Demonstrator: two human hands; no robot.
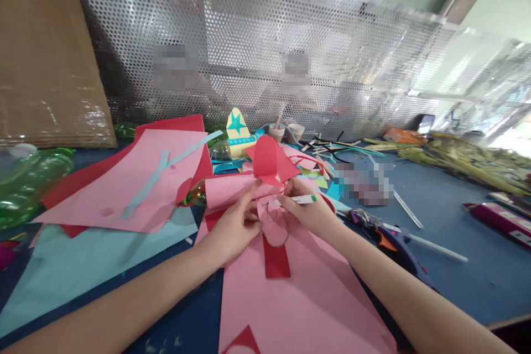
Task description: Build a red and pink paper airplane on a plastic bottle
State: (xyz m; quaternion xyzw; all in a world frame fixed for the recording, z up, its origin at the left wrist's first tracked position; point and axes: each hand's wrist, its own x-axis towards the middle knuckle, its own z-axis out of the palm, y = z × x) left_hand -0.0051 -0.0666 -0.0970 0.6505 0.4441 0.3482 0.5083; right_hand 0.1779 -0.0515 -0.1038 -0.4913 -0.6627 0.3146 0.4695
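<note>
My right hand (309, 207) is closed round a white pen with a green end (305, 199), its writing tip hidden by my fingers over the paper. A pink paper cutout (275, 228) with a rounded, dark-outlined end lies under that hand. My left hand (240, 218) has its fingers bent at the cutout's left edge, holding it. Below the cutout, a red paper strip (277, 257) rests on a large pink sheet (307, 298). Just beyond my hands lies a bottle wrapped in pink paper (226, 189), with red folded paper (267, 160) at its right end.
A glue gun (394, 243) and white glue sticks (440, 249) lie to the right. Pink and blue sheets (124, 177) and a green bottle (33, 182) are at left. Behind stand a star-decorated yellow bottle (240, 146) and paper cups (277, 133); dried leaves (468, 160) lie far right.
</note>
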